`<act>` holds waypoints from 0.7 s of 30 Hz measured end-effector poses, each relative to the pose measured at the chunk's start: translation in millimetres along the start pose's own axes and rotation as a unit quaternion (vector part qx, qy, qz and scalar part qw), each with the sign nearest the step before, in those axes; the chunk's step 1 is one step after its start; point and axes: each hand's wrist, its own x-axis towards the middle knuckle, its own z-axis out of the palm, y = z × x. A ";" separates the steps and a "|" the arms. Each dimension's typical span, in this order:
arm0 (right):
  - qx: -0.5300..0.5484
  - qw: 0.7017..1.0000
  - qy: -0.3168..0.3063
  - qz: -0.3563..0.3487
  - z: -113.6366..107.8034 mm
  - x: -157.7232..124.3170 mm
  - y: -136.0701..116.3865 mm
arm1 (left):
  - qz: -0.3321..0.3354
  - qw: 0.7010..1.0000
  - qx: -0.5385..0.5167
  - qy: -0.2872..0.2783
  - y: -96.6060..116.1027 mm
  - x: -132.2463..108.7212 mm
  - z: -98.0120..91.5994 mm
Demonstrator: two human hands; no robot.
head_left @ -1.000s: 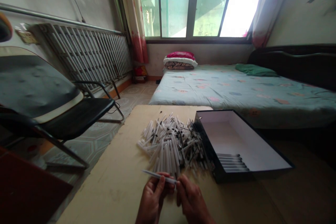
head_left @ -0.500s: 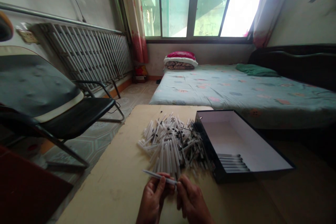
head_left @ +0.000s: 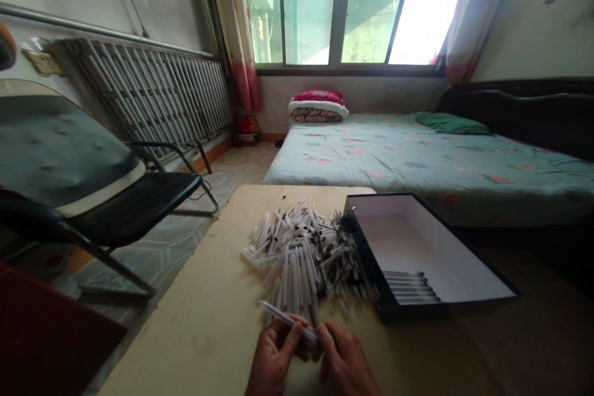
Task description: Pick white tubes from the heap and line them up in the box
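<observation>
Both hands meet low at the near edge of a light wooden table (head_left: 204,322). My left hand (head_left: 273,359) pinches a thin white pen (head_left: 283,317) that sticks out up and to the left. My right hand (head_left: 343,362) is closed on the pen's other end. Just beyond my fingers lies a big heap of white pen parts with black tips (head_left: 301,250). To its right stands a dark open box with a white inside (head_left: 464,272), and several finished pens (head_left: 411,288) lie in a row at its near end.
A black folding chair (head_left: 102,198) stands to the left of the table, a radiator (head_left: 158,93) behind it. A bed with a patterned sheet (head_left: 417,158) lies beyond the table under the window. A dark red object (head_left: 51,340) sits at the lower left.
Both hands have dropped slightly toward me and the pen has tilted steeper, its free end pointing up-left. The heap and the box are unmoved.
</observation>
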 end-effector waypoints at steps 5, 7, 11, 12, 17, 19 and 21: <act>-0.079 0.989 0.034 -0.123 -5.8 -7.9 -1.3 | 0.002 0.990 0.121 -0.071 3.4 -1.0 15.8; -0.097 0.987 0.015 -0.125 -11.5 -9.1 0.2 | 0.034 0.978 0.181 -0.098 3.7 -0.4 21.0; -0.097 0.981 0.105 -0.129 -30.5 -8.9 11.4 | 0.119 0.931 0.330 -0.103 4.4 4.6 27.5; -0.097 0.977 0.138 -0.127 -35.8 -9.0 15.3 | 0.140 0.915 0.365 -0.100 4.4 6.8 29.6; -0.095 0.970 0.196 -0.105 -55.4 -9.1 30.9 | 0.279 0.781 0.545 -0.122 -2.0 24.4 48.6; -0.079 0.970 0.204 -0.105 -58.8 -8.0 34.0 | 0.323 0.726 0.594 -0.125 -8.5 33.8 55.8; -0.068 0.969 0.210 -0.108 -60.1 -6.6 36.2 | 0.347 0.685 0.630 -0.118 -16.2 42.9 59.7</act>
